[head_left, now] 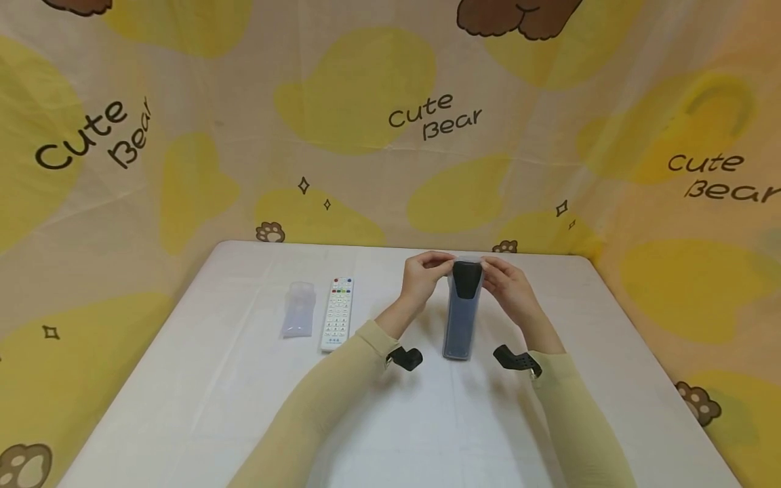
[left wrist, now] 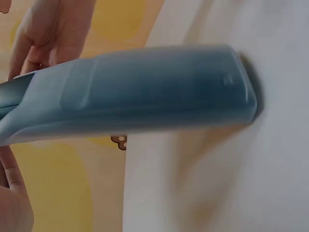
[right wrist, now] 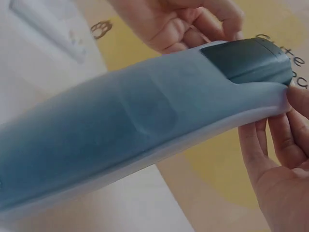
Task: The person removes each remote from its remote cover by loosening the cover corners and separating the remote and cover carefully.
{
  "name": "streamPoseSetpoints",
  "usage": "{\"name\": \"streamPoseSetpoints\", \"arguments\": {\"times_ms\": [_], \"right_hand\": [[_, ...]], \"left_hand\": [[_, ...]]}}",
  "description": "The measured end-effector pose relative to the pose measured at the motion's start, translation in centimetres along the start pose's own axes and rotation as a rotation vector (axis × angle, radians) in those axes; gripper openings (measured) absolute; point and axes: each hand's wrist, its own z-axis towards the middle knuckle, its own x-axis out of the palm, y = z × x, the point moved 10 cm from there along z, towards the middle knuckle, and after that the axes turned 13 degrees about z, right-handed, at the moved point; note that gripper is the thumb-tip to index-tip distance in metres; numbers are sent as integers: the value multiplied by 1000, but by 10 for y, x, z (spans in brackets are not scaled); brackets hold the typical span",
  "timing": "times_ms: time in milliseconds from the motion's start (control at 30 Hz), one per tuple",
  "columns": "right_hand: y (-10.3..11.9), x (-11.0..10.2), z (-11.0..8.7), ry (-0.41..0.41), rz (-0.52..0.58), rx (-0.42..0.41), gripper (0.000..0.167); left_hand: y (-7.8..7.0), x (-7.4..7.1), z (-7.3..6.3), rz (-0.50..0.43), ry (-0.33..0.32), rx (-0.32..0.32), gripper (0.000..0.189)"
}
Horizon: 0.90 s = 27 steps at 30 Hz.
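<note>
A dark remote control [head_left: 467,279] stands tilted in a frosted, translucent silicone cover [head_left: 460,329], its black end bare at the top. Its lower end is close to the white table. My left hand [head_left: 422,279] pinches the cover's upper edge from the left. On the opposite edge, my right hand [head_left: 511,290] pinches the cover between thumb and fingers. In the right wrist view the cover [right wrist: 145,106] wraps the remote's body, and the black end [right wrist: 256,63] sticks out between both hands.
Left of my forearm lies a white remote control [head_left: 338,313] with many small buttons. Beside it rests an empty clear cover [head_left: 299,310]. The white table [head_left: 201,407] is bounded by yellow patterned cloth [head_left: 360,88] at the back and sides.
</note>
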Motion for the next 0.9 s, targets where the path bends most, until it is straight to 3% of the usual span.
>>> {"name": "streamPoseSetpoints", "arguments": {"times_ms": [100,300,500,900], "right_hand": [[6,1,-2,24,30,-28,16],[11,3,-6,59,26,-21,19],[9,1,-9,69,-2,24,22],[-4,2,-15,90,81,140,27]], "left_hand": [[-7,2,0,-9,7,24,20],[6,5,5,-25,0,9,20],[12,10,3,-89,22,-5,20],[21,12,-6,-175,64,-77,18]]}}
